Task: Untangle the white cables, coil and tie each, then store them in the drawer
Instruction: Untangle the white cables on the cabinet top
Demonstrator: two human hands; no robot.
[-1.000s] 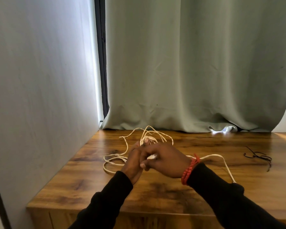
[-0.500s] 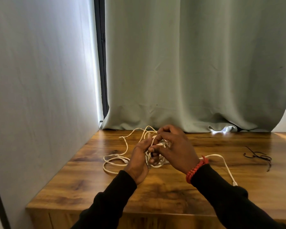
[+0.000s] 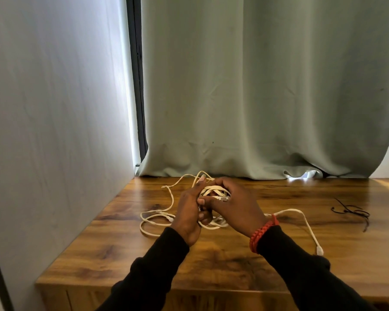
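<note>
White cables (image 3: 213,194) bunched between both hands, tail trailing right.

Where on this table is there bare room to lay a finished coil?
Bare wood lies on the table near the front edge between the sleeves, and between the white cable end and the black ties. It is crowded around both hands: the left hand and right hand hold the white cables, with loops spilling left.

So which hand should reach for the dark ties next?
Probably the right hand. The dark ties lie on the table's right side, nearer that arm. Both hands are closed on the white cables, so the left hand would have to keep its grip on the bundle alone.
</note>
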